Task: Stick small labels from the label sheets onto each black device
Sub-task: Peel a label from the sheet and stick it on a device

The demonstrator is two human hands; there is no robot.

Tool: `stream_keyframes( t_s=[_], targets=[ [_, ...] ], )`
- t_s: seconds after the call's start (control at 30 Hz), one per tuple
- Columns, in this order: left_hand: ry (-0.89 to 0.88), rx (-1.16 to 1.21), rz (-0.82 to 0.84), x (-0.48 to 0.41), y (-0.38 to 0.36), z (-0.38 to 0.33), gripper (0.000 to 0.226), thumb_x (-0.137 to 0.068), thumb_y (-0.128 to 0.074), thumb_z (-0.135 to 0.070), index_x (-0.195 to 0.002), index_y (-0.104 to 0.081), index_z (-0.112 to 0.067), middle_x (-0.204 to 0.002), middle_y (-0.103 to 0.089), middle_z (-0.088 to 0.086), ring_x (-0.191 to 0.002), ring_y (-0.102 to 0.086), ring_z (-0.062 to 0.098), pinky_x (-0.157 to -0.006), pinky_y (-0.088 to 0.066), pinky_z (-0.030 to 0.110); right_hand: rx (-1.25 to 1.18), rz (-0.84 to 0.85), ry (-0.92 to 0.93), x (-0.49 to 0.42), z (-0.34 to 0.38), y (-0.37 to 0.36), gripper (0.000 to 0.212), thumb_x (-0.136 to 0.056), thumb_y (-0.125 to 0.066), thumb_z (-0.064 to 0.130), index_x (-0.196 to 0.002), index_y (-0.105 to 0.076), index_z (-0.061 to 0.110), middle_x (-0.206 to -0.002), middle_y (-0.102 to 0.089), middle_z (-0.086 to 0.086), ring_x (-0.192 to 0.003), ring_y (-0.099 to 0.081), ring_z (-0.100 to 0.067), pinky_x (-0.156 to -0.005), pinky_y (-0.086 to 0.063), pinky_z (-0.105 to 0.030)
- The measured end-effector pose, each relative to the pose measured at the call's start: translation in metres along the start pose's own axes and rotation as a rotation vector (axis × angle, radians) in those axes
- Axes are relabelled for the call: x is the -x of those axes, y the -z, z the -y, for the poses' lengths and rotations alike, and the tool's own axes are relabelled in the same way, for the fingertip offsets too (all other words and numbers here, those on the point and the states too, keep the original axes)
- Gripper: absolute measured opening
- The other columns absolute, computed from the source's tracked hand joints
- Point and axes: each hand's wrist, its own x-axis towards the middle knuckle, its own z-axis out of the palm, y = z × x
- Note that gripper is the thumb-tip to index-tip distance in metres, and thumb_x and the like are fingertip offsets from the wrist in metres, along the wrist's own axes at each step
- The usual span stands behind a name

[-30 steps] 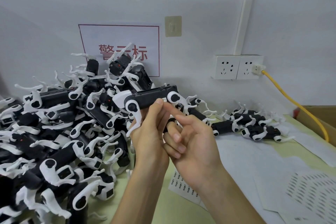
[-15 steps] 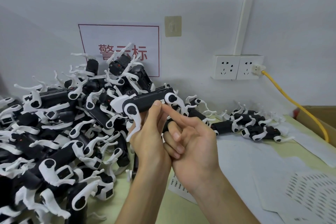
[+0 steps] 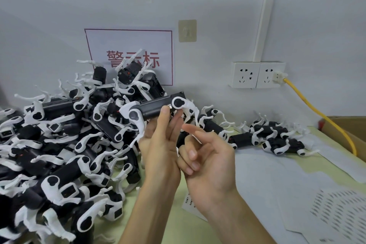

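Left hand (image 3: 158,144) grips the black bar-shaped device w/ white curved plastic legs (image 3: 156,108) above the pale green surface (image 3: 174,230), near its middle, thumb by the tiny white label (image 3: 169,106). Right hand (image 3: 208,156) is just beside, fingers curled, holding nothing. Imo the risk: label edge not pressed flat, peels later.

Bright, even, cool light from above; no glare, only faint soft shadows under the pile (image 3: 65,172) on the table (image 3: 176,228). Held device (image 3: 156,108) sharp; lower-left pile smeared. Wide-angle bend at edges: wall conduit (image 3: 263,16) leans inward.
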Motion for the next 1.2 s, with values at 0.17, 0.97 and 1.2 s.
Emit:
stream_keyframes(
  t_s=[0.17, 0.97, 1.2],
  targets=[
    [-0.035, -0.037, -0.049, -0.001, 0.001, 0.0, 0.023, -0.089, -0.076, -0.025, -0.1, -0.064, -0.009, -0.098, -0.08, 0.008, -0.099, -0.077, 0.014, -0.08, -0.06, 0.029, 0.023, -0.019, 0.016, 0.002, -0.003, -0.003, 0.021, -0.074, -0.054, 0.016, -0.073, -0.072, 0.005, -0.049, -0.034, -0.003, -0.04, -0.022, -0.011, -0.041, -0.02, -0.024],
    [-0.221, -0.232, 0.122, 0.006, -0.004, 0.018, 0.031, -0.106, -0.054, -0.029, -0.117, -0.071, -0.005, -0.104, -0.079, 0.008, -0.096, -0.077, 0.028, -0.083, -0.06, 0.027, 0.904, 0.083, 0.41, -0.021, 0.055, 0.026, 0.033, -0.093, -0.072, 0.029, -0.125, -0.069, 0.036, -0.118, -0.07, 0.021, -0.111, -0.064, 0.007, -0.087, -0.051, -0.01],
    [-0.223, -0.207, 0.13, 0.007, -0.006, 0.019, 0.03, -0.095, -0.069, -0.026, -0.109, -0.071, 0.0, -0.092, -0.078, 0.007, -0.093, -0.077, 0.025, -0.08, -0.059, 0.023, 0.896, 0.116, 0.442, -0.024, 0.06, 0.03, 0.03, -0.09, -0.074, 0.023, -0.119, -0.073, 0.031, -0.111, -0.073, 0.017, -0.106, -0.066, 0.006, -0.082, -0.049, -0.009]
  ],
)
